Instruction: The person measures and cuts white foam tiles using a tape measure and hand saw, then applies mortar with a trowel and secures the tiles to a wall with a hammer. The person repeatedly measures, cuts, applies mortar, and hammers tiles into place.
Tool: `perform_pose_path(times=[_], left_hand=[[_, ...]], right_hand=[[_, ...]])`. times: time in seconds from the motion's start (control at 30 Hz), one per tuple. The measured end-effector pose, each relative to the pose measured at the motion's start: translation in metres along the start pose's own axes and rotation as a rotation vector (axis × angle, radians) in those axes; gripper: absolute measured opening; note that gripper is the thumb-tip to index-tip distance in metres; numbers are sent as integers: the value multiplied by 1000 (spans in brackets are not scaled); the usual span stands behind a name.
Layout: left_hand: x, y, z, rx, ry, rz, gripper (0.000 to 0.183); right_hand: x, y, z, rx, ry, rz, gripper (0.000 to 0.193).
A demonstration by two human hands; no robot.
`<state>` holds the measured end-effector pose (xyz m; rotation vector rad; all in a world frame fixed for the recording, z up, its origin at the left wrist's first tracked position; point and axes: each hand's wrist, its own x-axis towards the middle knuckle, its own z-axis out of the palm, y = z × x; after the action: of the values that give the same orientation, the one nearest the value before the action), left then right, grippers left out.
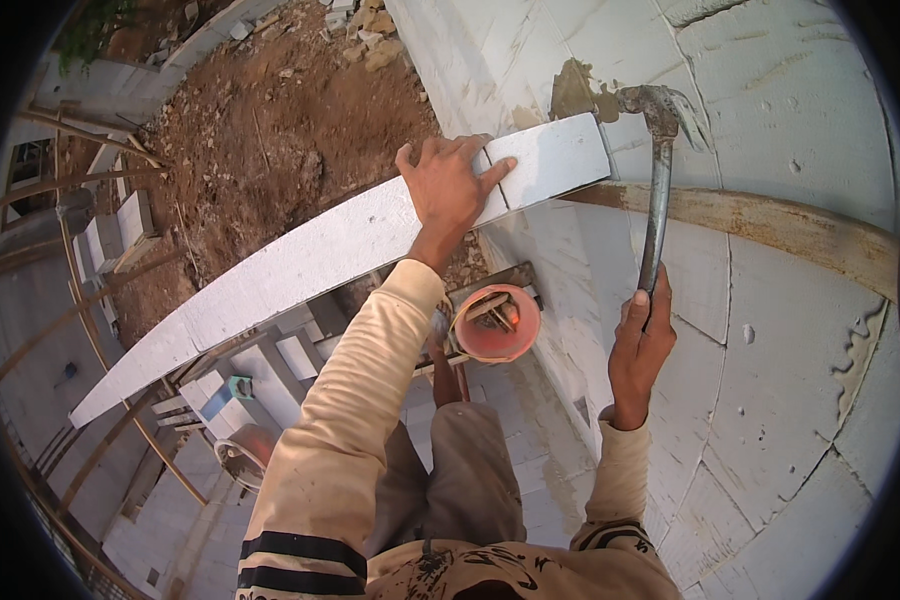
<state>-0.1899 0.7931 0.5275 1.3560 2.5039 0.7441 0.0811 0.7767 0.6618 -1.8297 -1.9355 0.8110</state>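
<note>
My left hand point(444, 190) lies with spread fingers on top of a row of white blocks point(310, 252), next to the joint with the end block point(552, 160). That end block sits close against the white block wall point(770, 110). In my right hand point(640, 355) is the handle of a claw hammer point(658, 200), its metal head raised beside the wall, just past the end block. A grey-brown mortar patch point(572, 92) is smeared on the wall near the hammer head. Whether the hammer head touches the wall, I cannot tell.
A wooden beam point(760, 225) runs along the wall below the hammer. Below stand a pinkish-red bucket point(497, 325) with tools in it, another bucket point(247, 455) and stacked white blocks point(260, 370). Wooden poles point(85, 270) stand at left; bare soil point(280, 130) lies beyond the row.
</note>
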Motion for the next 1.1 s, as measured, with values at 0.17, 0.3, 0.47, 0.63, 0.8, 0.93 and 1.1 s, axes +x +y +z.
perform_pose_path(times=[0.17,0.3,0.47,0.63,0.8,0.93,1.1], left_hand=[[-3,-2,-1,0,-50,-28,55],[0,3,-3,11,-78,-20,58],[32,34,15,-31,-70,115,52],[52,48,37,6,-321,121,57],[57,37,36,-9,-386,221,56],[62,38,36,-19,-406,241,56],[61,35,39,-17,-400,271,56]], right_hand=[[-9,29,19,-150,-137,-82,43],[-18,46,21,-76,-178,-3,35],[-13,45,22,182,-254,267,27],[-13,24,8,195,-179,167,30],[-9,12,9,286,79,-113,31],[-2,16,23,-35,-95,-112,33],[-6,19,12,-80,-149,104,36]])
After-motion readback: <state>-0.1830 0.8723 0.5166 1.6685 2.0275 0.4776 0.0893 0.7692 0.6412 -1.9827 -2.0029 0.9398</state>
